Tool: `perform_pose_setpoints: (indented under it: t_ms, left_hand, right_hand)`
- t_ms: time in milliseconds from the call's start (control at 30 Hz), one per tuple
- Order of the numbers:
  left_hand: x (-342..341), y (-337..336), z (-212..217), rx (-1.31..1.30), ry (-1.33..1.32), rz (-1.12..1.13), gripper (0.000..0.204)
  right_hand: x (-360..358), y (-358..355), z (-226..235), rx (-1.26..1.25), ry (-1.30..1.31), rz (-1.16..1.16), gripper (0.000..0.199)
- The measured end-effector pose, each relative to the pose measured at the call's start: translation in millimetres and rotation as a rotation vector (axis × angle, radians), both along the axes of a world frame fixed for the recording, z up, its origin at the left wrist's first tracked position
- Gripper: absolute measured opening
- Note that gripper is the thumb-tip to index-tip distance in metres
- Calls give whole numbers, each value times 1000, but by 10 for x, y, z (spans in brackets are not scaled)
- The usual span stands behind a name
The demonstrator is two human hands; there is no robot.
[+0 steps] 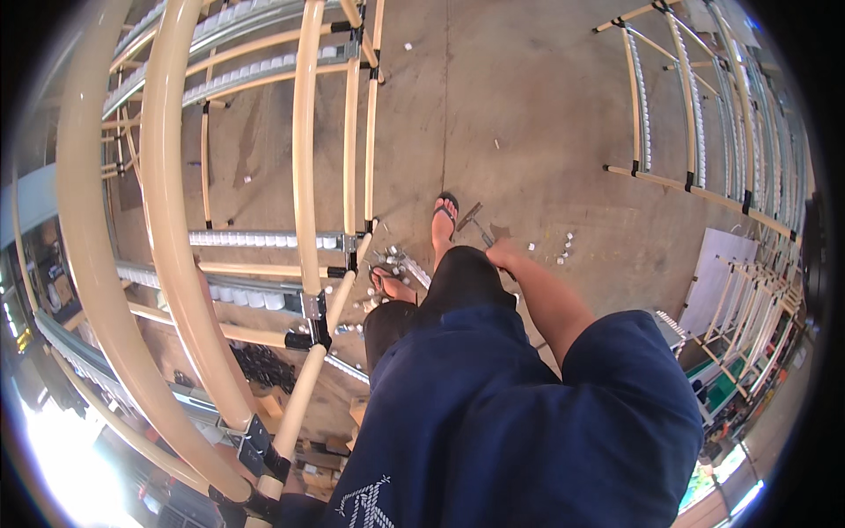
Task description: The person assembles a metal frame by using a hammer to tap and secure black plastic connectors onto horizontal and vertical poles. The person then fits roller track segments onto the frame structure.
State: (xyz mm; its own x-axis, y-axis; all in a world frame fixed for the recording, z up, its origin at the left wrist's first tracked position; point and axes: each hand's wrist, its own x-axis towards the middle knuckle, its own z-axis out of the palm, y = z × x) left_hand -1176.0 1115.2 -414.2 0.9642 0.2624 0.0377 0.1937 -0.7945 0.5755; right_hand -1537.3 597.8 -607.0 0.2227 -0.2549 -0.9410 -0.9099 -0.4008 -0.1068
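Right hand (502, 255) around hammer (475, 222)

The rack's cream pipes (167, 220) looked glossy, smooth plastic-coated, joined by black metal clamps (310, 337); the floor (528, 97) was matt, rough concrete, the navy shirt (528, 422) soft cloth.

A person's right hand (503, 255) grips a hammer (476, 222) above a concrete floor (528, 106), standing in sandals beside a cream pipe rack (304, 176) with roller tracks.

Right hand (503, 254) lowered beside thigh
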Motion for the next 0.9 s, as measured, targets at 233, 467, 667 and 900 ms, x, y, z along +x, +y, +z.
perform_pose_setpoints:
  t_ms: [233, 467, 667, 900]
  left_hand:
    - [-24, 19, 1, 32, 0, -16, 48]
    - [-116, -182, 272, 120, -59, -18, 47]
    - [-289, -342, 408, 78, -58, 3, 47]
    - [-525, -439, 520, 48, -32, -41, 43]
  right_hand:
    - [-426, -105, -218, -16, -67, -25, 45]
    - [-957, -416, -534, -65, 2, 185, 47]
    - [-1187, -717, -351, -123, 62, -9, 43]
    - [-955, -840, -230, -87, 34, -132, 43]
